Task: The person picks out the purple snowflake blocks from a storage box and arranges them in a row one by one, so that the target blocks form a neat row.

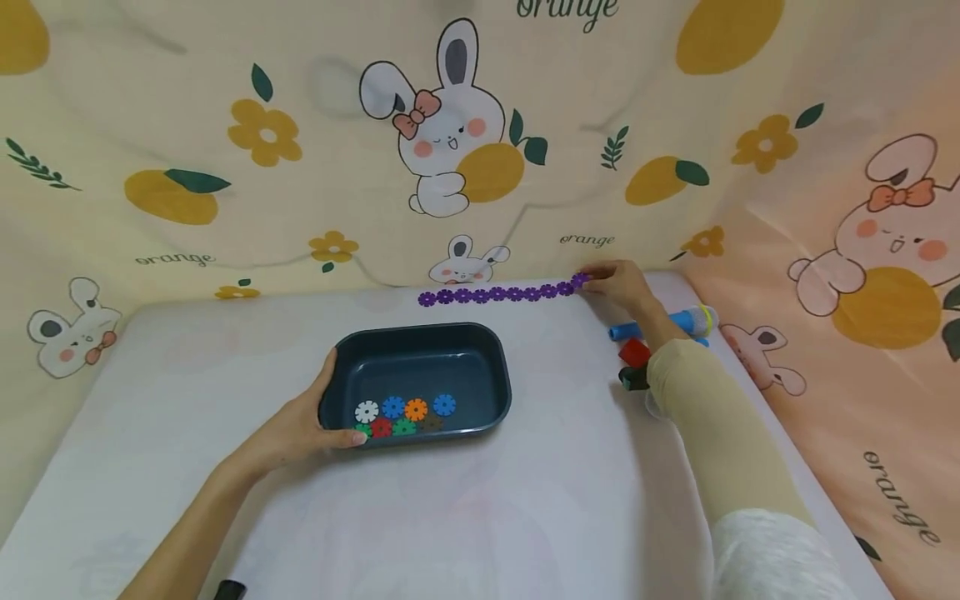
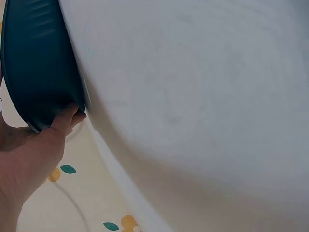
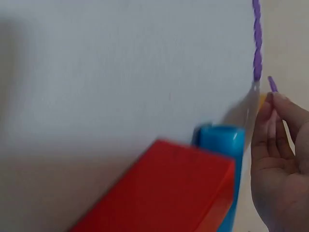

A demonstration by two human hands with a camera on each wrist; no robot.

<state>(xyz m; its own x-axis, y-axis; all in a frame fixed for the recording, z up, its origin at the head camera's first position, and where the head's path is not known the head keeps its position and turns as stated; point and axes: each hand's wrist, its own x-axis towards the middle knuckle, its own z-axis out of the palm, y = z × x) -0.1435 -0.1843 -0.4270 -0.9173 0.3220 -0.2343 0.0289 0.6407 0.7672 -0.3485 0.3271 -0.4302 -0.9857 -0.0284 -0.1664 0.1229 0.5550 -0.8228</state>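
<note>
My left hand (image 1: 303,425) grips the left end of a dark blue rectangular tray (image 1: 420,340), the thumb over its near corner. In the left wrist view the fingers curl round the tray's outer wall (image 2: 41,63). Several notched discs in white, blue, orange (image 1: 416,409), red, green and brown lie at the tray's near side. Along the table's back edge runs a row of purple notched discs (image 1: 498,294). At its right end, my right hand (image 1: 621,287) pinches one purple disc (image 3: 273,84) between thumb and fingertips; the right wrist view shows it slightly apart from the row.
Below the right forearm lie a blue toy microphone (image 1: 684,322), a red block (image 1: 634,352) and a dark green object (image 1: 633,378). A clear item is partly hidden by the sleeve. A printed cloth (image 1: 337,167) rises behind the white table (image 1: 480,517).
</note>
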